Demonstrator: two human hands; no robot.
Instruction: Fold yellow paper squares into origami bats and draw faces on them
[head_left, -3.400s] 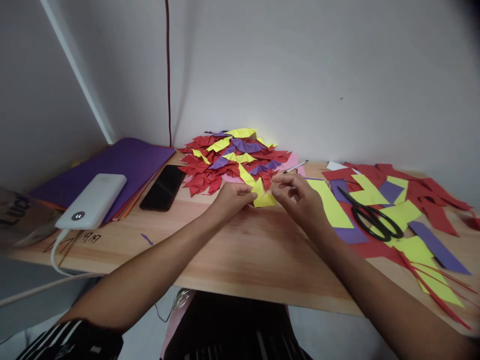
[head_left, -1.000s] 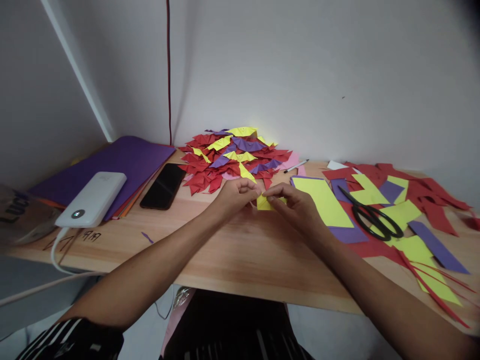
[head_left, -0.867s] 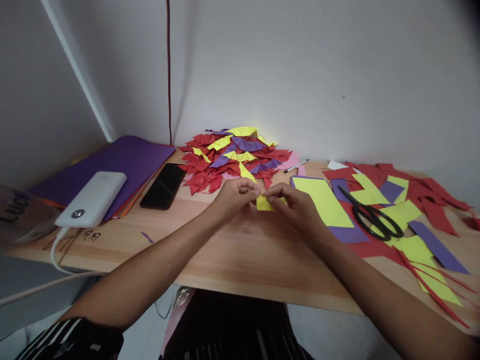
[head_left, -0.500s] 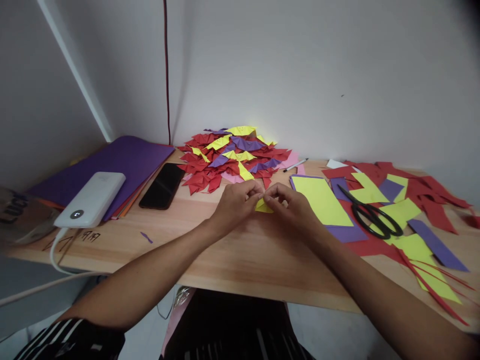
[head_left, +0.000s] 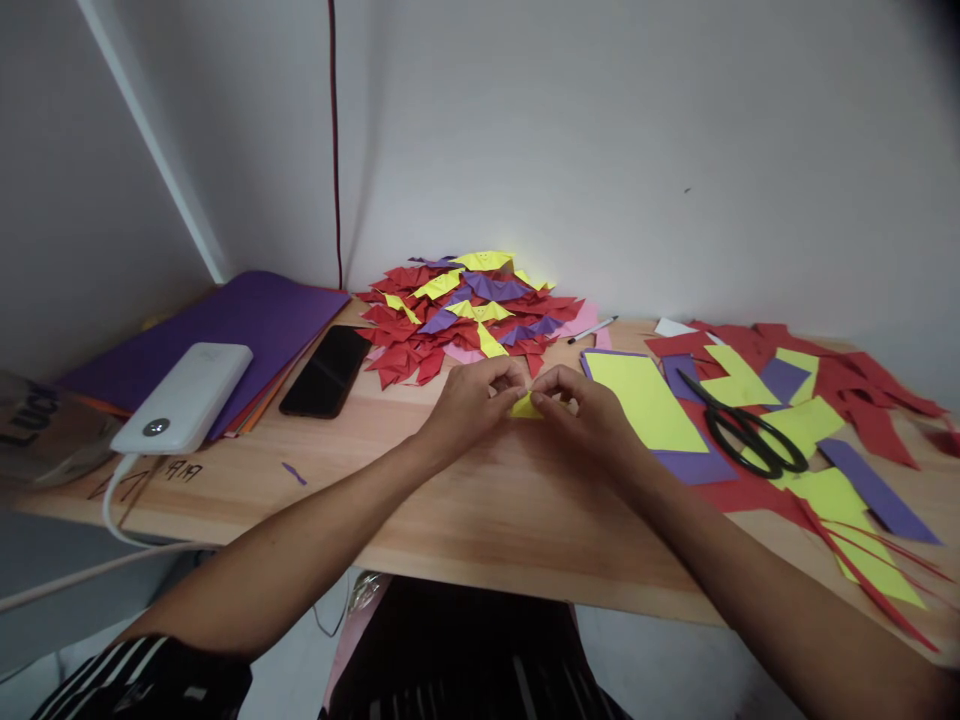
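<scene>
A small folded yellow paper piece point(head_left: 524, 407) lies on the wooden table point(head_left: 465, 510) between my hands. My left hand point(head_left: 476, 398) pinches its left side with curled fingers. My right hand point(head_left: 586, 414) pinches its right side, fingers pressed together over it. Most of the paper is hidden under the fingertips. Just behind the hands is a heap of folded red, yellow and purple paper shapes point(head_left: 465, 315).
Black scissors point(head_left: 742, 430) lie on loose yellow, purple and red paper sheets point(head_left: 810, 420) at the right. A black phone point(head_left: 327, 371), a white power bank point(head_left: 183, 397) with a cable, and purple sheets point(head_left: 225, 330) sit at the left. A pen point(head_left: 592, 330) lies near the wall.
The yellow paper has been folded smaller; my hands have drawn closer together over it, so less of it shows than before.
</scene>
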